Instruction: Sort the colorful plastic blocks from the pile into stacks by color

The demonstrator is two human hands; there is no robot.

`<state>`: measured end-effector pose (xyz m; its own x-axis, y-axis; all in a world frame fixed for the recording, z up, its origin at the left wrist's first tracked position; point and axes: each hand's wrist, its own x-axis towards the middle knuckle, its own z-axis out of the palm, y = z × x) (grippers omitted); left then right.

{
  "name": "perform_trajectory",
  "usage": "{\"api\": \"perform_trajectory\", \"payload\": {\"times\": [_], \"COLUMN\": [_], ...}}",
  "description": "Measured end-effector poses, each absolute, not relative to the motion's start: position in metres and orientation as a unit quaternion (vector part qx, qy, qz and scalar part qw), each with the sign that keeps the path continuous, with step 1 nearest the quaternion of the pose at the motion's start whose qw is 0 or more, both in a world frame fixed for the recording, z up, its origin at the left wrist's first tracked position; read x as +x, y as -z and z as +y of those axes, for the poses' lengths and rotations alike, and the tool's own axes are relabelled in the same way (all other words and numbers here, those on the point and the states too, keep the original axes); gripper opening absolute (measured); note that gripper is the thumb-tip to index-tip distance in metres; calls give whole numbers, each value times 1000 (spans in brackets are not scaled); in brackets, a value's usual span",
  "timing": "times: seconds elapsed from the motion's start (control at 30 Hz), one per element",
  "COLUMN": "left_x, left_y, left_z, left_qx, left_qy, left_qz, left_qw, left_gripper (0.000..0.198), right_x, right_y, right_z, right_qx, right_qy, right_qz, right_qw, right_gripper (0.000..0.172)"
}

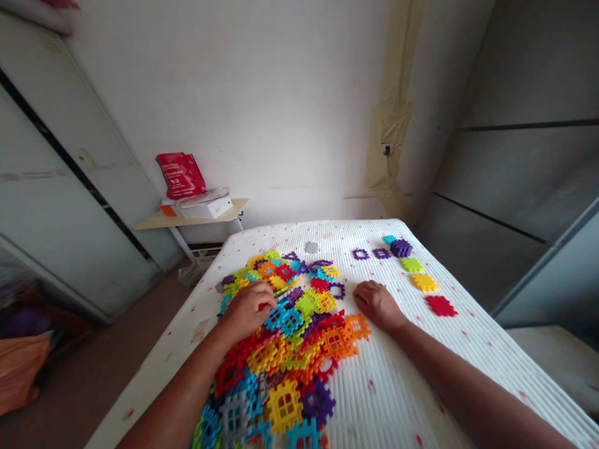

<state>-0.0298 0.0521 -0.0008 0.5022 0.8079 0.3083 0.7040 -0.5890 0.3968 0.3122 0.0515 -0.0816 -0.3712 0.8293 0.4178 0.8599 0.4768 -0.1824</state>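
Left hand (pixel 248 310): curled, knuckles up, fingers bent down into the heap; whether it has hold of a piece cannot be told, as the fingers hide what lies under them. Right hand (pixel 378 305): palm down on the ribbed white mattress (pixel 397 386), fingers loosely relaxed and spread a little, nothing held.

Under and ahead of the left hand, and reaching back toward the near edge of view, lies a loose heap of plastic waffle blocks (pixel 290 349): flat, square lattice pieces with toothed edges, matte, in red, orange, yellow, green, blue, purple and grey. A yellow lattice block (pixel 284 406) lies nearest, by the left forearm. An orange block (pixel 357 326) sits just beside the right hand's little-finger side, touching the heap.

Ahead of the right hand, spaced apart on the mattress: a red block (pixel 440 305), a yellow block (pixel 425 282), a green block (pixel 412 265), a small purple stack (pixel 401 248) and a cyan block (pixel 389 239). Two purple open-frame blocks (pixel 370 253) lie left of these; a lone grey block (pixel 311 247) lies farther on, beyond the heap.

Far past the left hand, off the mattress: a narrow wooden shelf (pixel 187 221) bearing a white box (pixel 210 207) and a red printed bag (pixel 180 175), its writing too small to read.
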Motion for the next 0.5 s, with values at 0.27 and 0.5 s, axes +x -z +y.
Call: {"api": "perform_trajectory", "payload": {"times": [0.27,0.5], "left_x": [-21,-16], "left_y": [2,3], "left_z": [59,60], "left_qx": [839,837], "left_qy": [-161,-153], "left_qz": [519,524], "left_qw": [2,38], "left_gripper": [40,12], "right_x": [311,310], "right_y": [77,74], "right_z": [49,48], "right_qx": [-513,-515], "right_qy": [34,35], "right_qz": [-825,-825], "right_qw": [235,229], "right_gripper": [26,26]}}
